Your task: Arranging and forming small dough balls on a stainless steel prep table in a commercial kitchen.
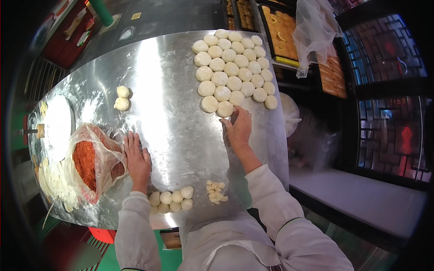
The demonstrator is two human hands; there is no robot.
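Note:
On the steel table (183, 135), my right hand (239, 127) is at the near edge of a large group of flattened dough rounds (234, 83), its fingertips beside the nearest round (224, 109). The thumb and fingers are apart. My left hand (137, 157) rests with fingers extended beside a clear plastic bag (105, 152) of reddish-orange shredded filling (84, 162). Beyond it sit two dough balls (122, 98). Close to my body lie two rows of small dough balls (170, 199), with a pile of small dough bits (216, 192) to their right.
A white round board or plate (58, 127) and a mass of soft pale dough (57, 183) occupy the table's left end. Trays of baked goods (279, 32) stand beyond the right edge, partly under plastic sheeting (313, 30). A white counter (356, 203) runs at right.

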